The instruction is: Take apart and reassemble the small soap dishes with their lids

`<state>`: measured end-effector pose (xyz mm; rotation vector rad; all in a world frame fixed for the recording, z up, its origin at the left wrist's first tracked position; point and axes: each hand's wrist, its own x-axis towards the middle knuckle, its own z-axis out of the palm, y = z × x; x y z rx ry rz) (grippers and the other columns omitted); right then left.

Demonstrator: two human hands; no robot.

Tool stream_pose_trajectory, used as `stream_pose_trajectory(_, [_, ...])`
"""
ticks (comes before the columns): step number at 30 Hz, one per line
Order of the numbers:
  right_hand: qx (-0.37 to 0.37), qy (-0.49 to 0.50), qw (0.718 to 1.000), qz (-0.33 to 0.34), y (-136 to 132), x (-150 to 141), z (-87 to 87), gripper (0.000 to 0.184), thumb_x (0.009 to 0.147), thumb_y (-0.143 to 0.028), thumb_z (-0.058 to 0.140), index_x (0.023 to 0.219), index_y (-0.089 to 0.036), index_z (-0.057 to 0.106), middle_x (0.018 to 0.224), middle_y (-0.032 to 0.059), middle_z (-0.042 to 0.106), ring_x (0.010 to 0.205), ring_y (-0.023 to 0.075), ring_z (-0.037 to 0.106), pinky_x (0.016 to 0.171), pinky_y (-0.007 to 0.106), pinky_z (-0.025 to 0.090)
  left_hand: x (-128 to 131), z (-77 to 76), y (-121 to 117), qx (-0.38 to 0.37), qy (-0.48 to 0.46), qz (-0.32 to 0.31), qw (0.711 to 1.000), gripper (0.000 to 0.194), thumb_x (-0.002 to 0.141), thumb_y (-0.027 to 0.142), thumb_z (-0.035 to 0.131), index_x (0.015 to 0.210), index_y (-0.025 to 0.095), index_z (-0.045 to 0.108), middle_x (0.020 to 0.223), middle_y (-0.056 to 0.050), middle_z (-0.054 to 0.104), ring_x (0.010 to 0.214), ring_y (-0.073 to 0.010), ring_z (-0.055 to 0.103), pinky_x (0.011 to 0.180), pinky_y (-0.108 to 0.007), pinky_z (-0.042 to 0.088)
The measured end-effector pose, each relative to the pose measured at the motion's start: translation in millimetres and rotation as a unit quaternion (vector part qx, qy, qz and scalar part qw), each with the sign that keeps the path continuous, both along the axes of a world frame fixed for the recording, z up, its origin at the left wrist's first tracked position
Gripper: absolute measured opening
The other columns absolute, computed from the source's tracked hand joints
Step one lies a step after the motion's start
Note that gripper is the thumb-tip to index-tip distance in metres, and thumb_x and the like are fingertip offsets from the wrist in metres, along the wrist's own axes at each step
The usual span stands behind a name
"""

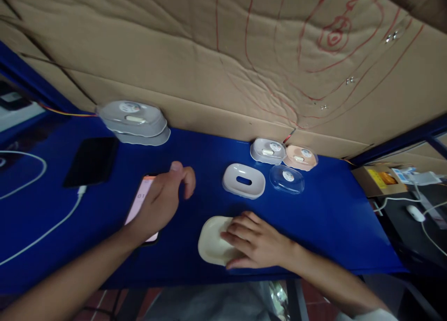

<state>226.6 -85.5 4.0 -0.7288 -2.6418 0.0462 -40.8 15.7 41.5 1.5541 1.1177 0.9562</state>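
Note:
My right hand lies flat, fingers stretched, on a cream oval soap-dish part near the blue table's front edge. My left hand hovers over a lit phone with loosely curled fingers and holds nothing that I can see. Just beyond the right hand sits a white oval tray with a slot. A clear lid lies beside that tray.
A white soap box and a peach one stand by the cardboard wall. Stacked grey dishes sit at the back left. A dark phone on a white cable lies left. Clutter and cables fill the right side.

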Motion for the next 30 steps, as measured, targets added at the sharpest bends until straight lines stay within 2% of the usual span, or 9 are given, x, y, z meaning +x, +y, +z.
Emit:
stream_pose_trajectory(3, [0.005,-0.003,1.000,-0.025,-0.2,-4.9,-4.8,0.018,0.105,-0.024,0.060,0.118,-0.017,0.070,0.099,0.0041,0.078,0.101,0.0196,0.067,0.104,0.039,0.042,11.8,-13.3,9.3,-0.040,-0.001,-0.038,0.998,0.062,0.105,0.068,0.029,0.097,0.023,0.070,0.103,-0.008,0.071,0.099,-0.0261,0.065,0.090,-0.039,0.051])
stream_pose_trajectory(6, [-0.030,-0.005,0.996,-0.084,1.6,-1.7,-3.5,0.028,0.107,-0.038,0.057,0.123,-0.017,0.068,0.110,0.0070,0.078,0.110,0.0225,0.066,0.105,0.041,0.041,21.4,-20.3,6.5,-0.090,0.044,-0.090,0.991,0.056,0.102,0.069,0.039,0.121,0.025,0.068,0.126,-0.009,0.069,0.116,-0.0287,0.064,0.098,-0.042,0.051])
stream_pose_trajectory(11, [-0.066,-0.007,0.984,-0.166,3.8,6.9,5.7,0.027,0.107,-0.031,0.058,0.130,-0.018,0.066,0.119,0.0073,0.077,0.101,0.0205,0.069,0.088,0.037,0.044,26.5,-12.4,-9.9,-0.070,0.103,-0.144,0.982,0.048,0.100,0.065,0.050,0.127,0.029,0.066,0.133,-0.008,0.066,0.125,-0.0302,0.061,0.106,-0.044,0.049])
stream_pose_trajectory(15, [-0.021,0.074,0.982,-0.173,2.9,9.9,17.7,0.022,0.106,-0.022,0.058,0.125,-0.016,0.068,0.115,0.0088,0.077,0.104,0.0207,0.069,0.087,0.036,0.045,30.8,-10.3,-14.1,-0.147,0.001,-0.130,0.981,0.053,0.095,0.067,0.059,0.132,0.028,0.063,0.143,-0.010,0.063,0.134,-0.0334,0.057,0.112,-0.047,0.045])
stream_pose_trajectory(17, [-0.005,0.109,0.979,-0.172,2.0,8.2,21.8,0.024,0.105,-0.022,0.062,0.128,-0.016,0.067,0.114,0.0093,0.077,0.102,0.0205,0.069,0.087,0.036,0.047,34.3,-12.3,-16.3,-0.265,-0.118,-0.151,0.945,0.062,0.093,0.070,0.060,0.138,0.027,0.061,0.147,-0.011,0.063,0.136,-0.0348,0.057,0.111,-0.047,0.046])
stream_pose_trajectory(20, [-0.007,0.132,0.979,-0.156,3.8,5.4,19.8,0.028,0.104,-0.023,0.063,0.131,-0.019,0.066,0.112,0.0077,0.078,0.100,0.0203,0.070,0.087,0.035,0.049,39.8,-16.4,-22.7,-0.446,-0.281,-0.210,0.823,0.066,0.094,0.072,0.056,0.140,0.025,0.064,0.138,-0.011,0.072,0.129,-0.0345,0.064,0.105,-0.046,0.051])
stream_pose_trajectory(22, [-0.027,0.155,0.977,-0.146,8.9,7.6,13.4,0.033,0.107,-0.030,0.058,0.138,-0.022,0.063,0.117,0.0084,0.077,0.105,0.0217,0.071,0.090,0.037,0.050,42.3,-17.8,-26.8,-0.513,-0.327,-0.207,0.766,0.062,0.096,0.068,0.058,0.134,0.021,0.069,0.123,-0.011,0.078,0.120,-0.0330,0.070,0.101,-0.043,0.054])
stream_pose_trajectory(26, [-0.084,0.212,0.948,-0.222,26.4,26.3,-0.3,0.048,0.113,-0.041,0.032,0.156,-0.025,0.046,0.142,0.0123,0.067,0.132,0.0255,0.062,0.106,0.045,0.050,43.1,-13.0,-27.5,-0.558,-0.347,-0.137,0.741,0.050,0.096,0.058,0.063,0.121,0.016,0.076,0.105,-0.009,0.083,0.111,-0.0306,0.074,0.095,-0.039,0.058])
stream_pose_trajectory(30, [-0.109,0.105,0.950,-0.274,43.0,46.9,-5.6,0.044,0.111,-0.034,0.043,0.154,-0.026,0.051,0.151,0.0114,0.062,0.143,0.0268,0.054,0.116,0.053,0.042,42.2,-3.6,-26.7,-0.564,-0.337,-0.114,0.745,0.043,0.099,0.054,0.061,0.119,0.020,0.077,0.107,-0.007,0.083,0.111,-0.0300,0.075,0.094,-0.037,0.059])
